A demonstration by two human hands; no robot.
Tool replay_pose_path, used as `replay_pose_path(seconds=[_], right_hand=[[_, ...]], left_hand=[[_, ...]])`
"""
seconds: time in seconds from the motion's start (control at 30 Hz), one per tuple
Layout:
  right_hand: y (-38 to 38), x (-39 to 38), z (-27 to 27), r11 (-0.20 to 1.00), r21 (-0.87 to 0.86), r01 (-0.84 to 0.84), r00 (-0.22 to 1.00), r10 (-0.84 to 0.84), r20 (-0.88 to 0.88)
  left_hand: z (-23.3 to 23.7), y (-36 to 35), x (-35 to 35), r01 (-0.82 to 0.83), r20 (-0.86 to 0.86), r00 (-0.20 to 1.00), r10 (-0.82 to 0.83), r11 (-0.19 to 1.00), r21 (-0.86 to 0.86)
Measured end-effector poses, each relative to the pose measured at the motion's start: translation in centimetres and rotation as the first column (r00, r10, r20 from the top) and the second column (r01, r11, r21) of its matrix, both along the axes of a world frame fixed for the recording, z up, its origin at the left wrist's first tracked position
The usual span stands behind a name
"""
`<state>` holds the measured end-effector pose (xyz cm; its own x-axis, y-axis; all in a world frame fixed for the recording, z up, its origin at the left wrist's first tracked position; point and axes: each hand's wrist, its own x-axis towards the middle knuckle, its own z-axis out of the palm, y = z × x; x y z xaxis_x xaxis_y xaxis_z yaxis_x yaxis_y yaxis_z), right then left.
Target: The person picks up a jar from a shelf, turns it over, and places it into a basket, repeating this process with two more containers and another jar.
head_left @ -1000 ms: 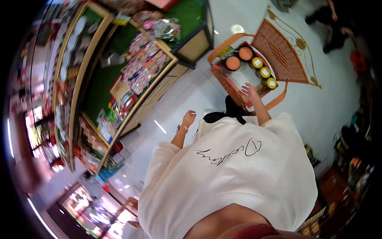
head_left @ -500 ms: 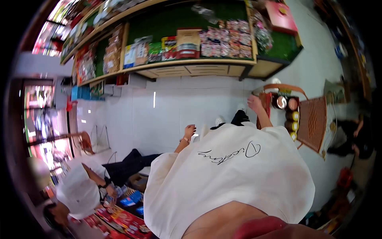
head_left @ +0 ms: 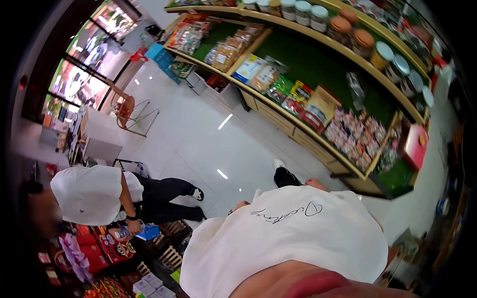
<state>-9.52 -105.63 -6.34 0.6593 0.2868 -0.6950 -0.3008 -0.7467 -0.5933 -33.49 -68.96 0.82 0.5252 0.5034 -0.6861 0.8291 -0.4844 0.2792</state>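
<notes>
Just past the hem of my white shirt, a small part of my left hand shows, with its fingers mostly hidden by the cloth. My right hand sticks out farther to the right, near the lower front of the shelf unit. Its fingers are small and blurred, and I see nothing in it. Neither hand touches the goods. A white shoe and dark trouser leg of mine stand on the shiny floor.
Bagged snacks and glass jars fill parts of the shelves. At left, another person in white holds a plastic bottle over red packages. A brown chair stands near the glass doors.
My view has swung left, so the shelf now slants down to the right and more jars show. The basket with jars at right has left view. Both hands are now more hidden behind my shirt.
</notes>
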Motion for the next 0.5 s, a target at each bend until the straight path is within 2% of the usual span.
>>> replay_pose_path(seconds=[0.07, 0.17, 0.23, 0.27, 0.3, 0.37, 0.4, 0.43, 0.5], right_hand=[[1.6, 4.2, -1.7, 0.998, -0.003, -0.058, 0.998, 0.058, 0.019], [3.0, 8.7, -1.0, 0.989, -0.043, -0.141, 0.990, 0.140, -0.020], [5.7, 15.3, -1.5, 0.984, -0.053, -0.170, 0.985, 0.171, 0.008], [6.6, 18.1, -2.0, 0.964, -0.032, -0.263, 0.965, 0.263, 0.020], [7.5, 20.9, -2.7, 0.937, -0.009, -0.350, 0.936, 0.350, 0.037], [11.6, 23.5, 2.2, 0.992, -0.076, -0.104, 0.990, 0.096, -0.100], [12.7, 25.6, 1.2, 0.990, -0.024, -0.141, 0.988, 0.139, -0.071], [13.6, 28.3, -1.9, 0.993, 0.084, -0.081, 0.985, 0.092, -0.149], [16.4, 30.1, -0.6, 0.991, 0.133, -0.025, 0.992, 0.041, -0.120]], left_hand=[[-0.5, 0.8, 2.9, -0.093, 0.029, 0.995, 0.094, 0.995, -0.028], [-0.1, 2.9, 7.1, -0.268, 0.144, 0.944, 0.295, 0.946, -0.182], [1.5, 5.0, 10.9, -0.328, 0.278, 0.849, 0.448, 0.862, -0.386], [2.2, 6.0, 12.6, -0.328, 0.333, 0.789, 0.516, 0.813, -0.481], [2.6, 6.5, 14.1, -0.356, 0.349, 0.765, 0.542, 0.806, -0.472], [2.7, 7.7, 16.0, -0.412, 0.365, 0.725, 0.584, 0.792, -0.450], [2.8, 8.3, 16.5, -0.430, 0.382, 0.712, 0.588, 0.797, -0.425], [2.9, 8.8, 16.8, -0.447, 0.399, 0.702, 0.590, 0.801, -0.399], [2.4, 9.3, 16.1, -0.484, 0.412, 0.680, 0.606, 0.794, -0.368]])
